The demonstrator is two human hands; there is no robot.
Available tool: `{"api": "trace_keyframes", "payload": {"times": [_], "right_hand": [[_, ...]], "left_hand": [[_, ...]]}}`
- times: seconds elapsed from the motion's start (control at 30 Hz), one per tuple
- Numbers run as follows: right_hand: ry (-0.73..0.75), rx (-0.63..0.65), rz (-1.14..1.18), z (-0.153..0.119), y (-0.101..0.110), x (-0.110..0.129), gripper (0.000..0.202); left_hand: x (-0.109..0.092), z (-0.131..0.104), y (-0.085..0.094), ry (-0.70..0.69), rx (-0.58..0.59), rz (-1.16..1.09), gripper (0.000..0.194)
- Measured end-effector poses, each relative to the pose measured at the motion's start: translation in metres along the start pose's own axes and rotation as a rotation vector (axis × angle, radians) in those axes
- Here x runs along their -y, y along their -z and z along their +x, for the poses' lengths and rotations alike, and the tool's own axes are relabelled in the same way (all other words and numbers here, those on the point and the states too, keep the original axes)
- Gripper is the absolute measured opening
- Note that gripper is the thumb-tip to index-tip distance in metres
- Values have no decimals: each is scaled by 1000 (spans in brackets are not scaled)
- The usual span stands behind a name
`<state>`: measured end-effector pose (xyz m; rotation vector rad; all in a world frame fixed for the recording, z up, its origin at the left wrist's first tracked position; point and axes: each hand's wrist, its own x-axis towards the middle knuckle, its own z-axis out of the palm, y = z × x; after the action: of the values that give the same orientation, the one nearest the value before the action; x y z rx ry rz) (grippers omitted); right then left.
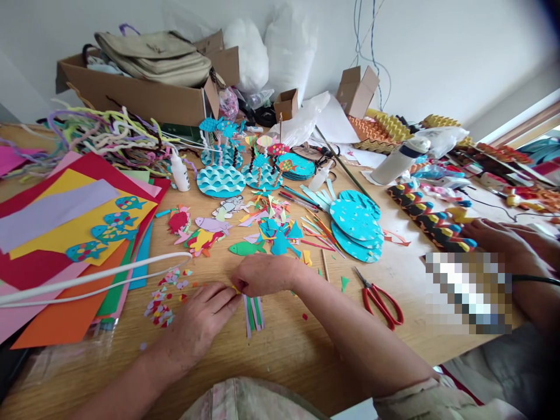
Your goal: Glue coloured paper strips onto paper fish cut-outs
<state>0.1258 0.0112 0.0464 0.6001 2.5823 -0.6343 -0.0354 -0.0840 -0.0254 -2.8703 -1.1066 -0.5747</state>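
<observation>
Both hands meet over the near part of the wooden surface [306, 356], working at a small yellow piece [237, 289] of what looks like paper. Some of the work looks finished: fish on twisted stems [277, 150] stand above wave-patterned discs [221, 182] at the back, and dotted blue fish [114, 232] lie on the yellow sheet [142, 210] at the left. Much seems left — a plain green fish [245, 248] lies just beyond the right hand [269, 275], the lilac fish [211, 224] sits among other cut-outs, and loose paper dots [164, 313] are scattered beside the left hand [199, 315]. How far the yellow piece itself has come, I cannot tell; most of it is hidden.

That piece lies right at the meeting point of the two hands. The right fingers are curled in and appear pinched together on it; the left fingers reach to its near side, touching or almost so — whether they grip it, I cannot tell. Striped paper strips [254, 315] lie just below the right hand, and red-handled scissors [371, 287] rest well apart, beyond the right forearm.
</observation>
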Motion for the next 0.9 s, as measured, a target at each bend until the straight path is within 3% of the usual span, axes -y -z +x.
{"api": "trace_keyframes", "payload": {"times": [0.27,0.57,0.9], "right_hand": [[-18,8,1,2,-2,1,21],[-91,-197,118,-16,-14,-3,18],[-237,-192,50,-10,-18,11,22]], "left_hand": [[-1,1,2,-11,-3,-16,40],[-1,2,2,-14,-33,6,38],[-1,-1,-1,2,0,5,35]]}}
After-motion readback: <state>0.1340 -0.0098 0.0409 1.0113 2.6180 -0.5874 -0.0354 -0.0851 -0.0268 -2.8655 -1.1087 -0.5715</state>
